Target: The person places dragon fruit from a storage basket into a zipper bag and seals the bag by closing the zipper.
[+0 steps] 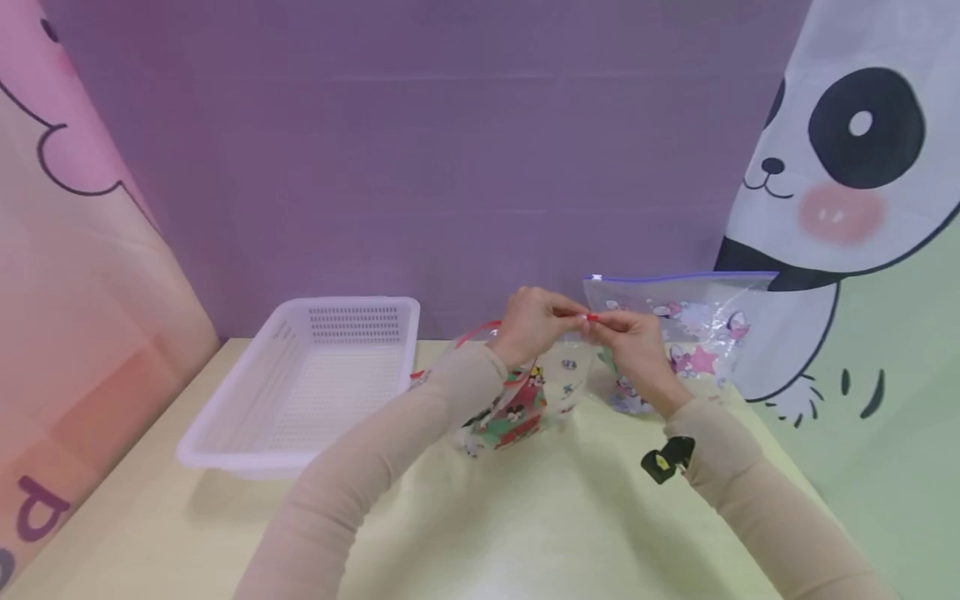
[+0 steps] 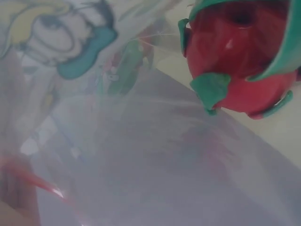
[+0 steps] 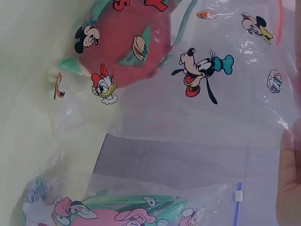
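A clear zip bag [image 1: 562, 383] with cartoon prints and a red zip strip stands on the table in front of me. Inside it is a red dragon fruit [image 3: 136, 42] with green scales, which also shows in the left wrist view. With thumb and fingers, my left hand [image 1: 532, 323] pinches the red strip at the bag's top edge. My right hand [image 1: 636, 346] pinches the same strip just to the right, fingertips close to the left ones. At the left wrist view's lower corner, the red strip [image 2: 35, 181] crosses in front of my hand.
Behind my right hand stands a second clear bag [image 1: 697, 300] with a blue zip, a white slider and pink and green contents. A white plastic basket [image 1: 251, 400] sits on the left of the table [image 1: 510, 533]. A purple wall [image 1: 420, 167] rises behind.
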Available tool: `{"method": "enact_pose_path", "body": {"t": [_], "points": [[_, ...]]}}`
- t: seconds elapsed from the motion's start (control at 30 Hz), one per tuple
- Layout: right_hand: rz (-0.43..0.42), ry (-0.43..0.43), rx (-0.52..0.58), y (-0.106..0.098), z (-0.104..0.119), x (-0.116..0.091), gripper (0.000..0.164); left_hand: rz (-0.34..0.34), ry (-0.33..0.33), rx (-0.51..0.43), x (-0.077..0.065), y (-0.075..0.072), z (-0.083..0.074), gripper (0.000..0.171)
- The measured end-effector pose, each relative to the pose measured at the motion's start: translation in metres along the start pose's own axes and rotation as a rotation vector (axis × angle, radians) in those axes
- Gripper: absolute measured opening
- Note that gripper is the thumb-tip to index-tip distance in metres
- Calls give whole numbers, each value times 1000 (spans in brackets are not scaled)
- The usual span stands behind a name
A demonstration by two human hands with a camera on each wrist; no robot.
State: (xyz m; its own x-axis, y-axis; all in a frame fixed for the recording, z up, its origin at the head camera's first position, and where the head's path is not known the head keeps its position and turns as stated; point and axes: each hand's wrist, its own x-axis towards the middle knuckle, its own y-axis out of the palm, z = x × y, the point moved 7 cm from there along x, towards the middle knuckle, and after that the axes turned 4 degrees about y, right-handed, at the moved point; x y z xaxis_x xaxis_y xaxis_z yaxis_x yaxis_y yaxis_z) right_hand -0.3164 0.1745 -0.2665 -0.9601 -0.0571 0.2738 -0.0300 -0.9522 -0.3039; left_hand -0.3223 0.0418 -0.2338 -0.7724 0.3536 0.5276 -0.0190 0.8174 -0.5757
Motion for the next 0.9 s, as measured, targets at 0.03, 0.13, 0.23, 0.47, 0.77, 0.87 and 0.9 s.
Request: {"method": "enact_pose_path", "body": {"t": [0.03,0.13,0.23,0.47,0.77,0.87,0.9], "points": [[0,-7,2,0,0,0,28,-1,8,0,0,0,0,15],[4,-21,4,0,-1,-1,26,9,19,-11,-1,0,1,13],[10,-33,22,-1,-1,0,16,25,21,-22,-1,-1,2,13],[21,-67,68,-4,-2,3,14,55,21,-53,1,0,5,14],[-30,-25,25,-12,-7,2,15,119,-51,-140,-4,-3,20,9],[-40,-18,16,-12,-6,3,16,142,-88,-175,-4,-5,26,8],[-39,-21,17,-12,-5,3,16,151,-95,-184,-4,-5,28,8]]}}
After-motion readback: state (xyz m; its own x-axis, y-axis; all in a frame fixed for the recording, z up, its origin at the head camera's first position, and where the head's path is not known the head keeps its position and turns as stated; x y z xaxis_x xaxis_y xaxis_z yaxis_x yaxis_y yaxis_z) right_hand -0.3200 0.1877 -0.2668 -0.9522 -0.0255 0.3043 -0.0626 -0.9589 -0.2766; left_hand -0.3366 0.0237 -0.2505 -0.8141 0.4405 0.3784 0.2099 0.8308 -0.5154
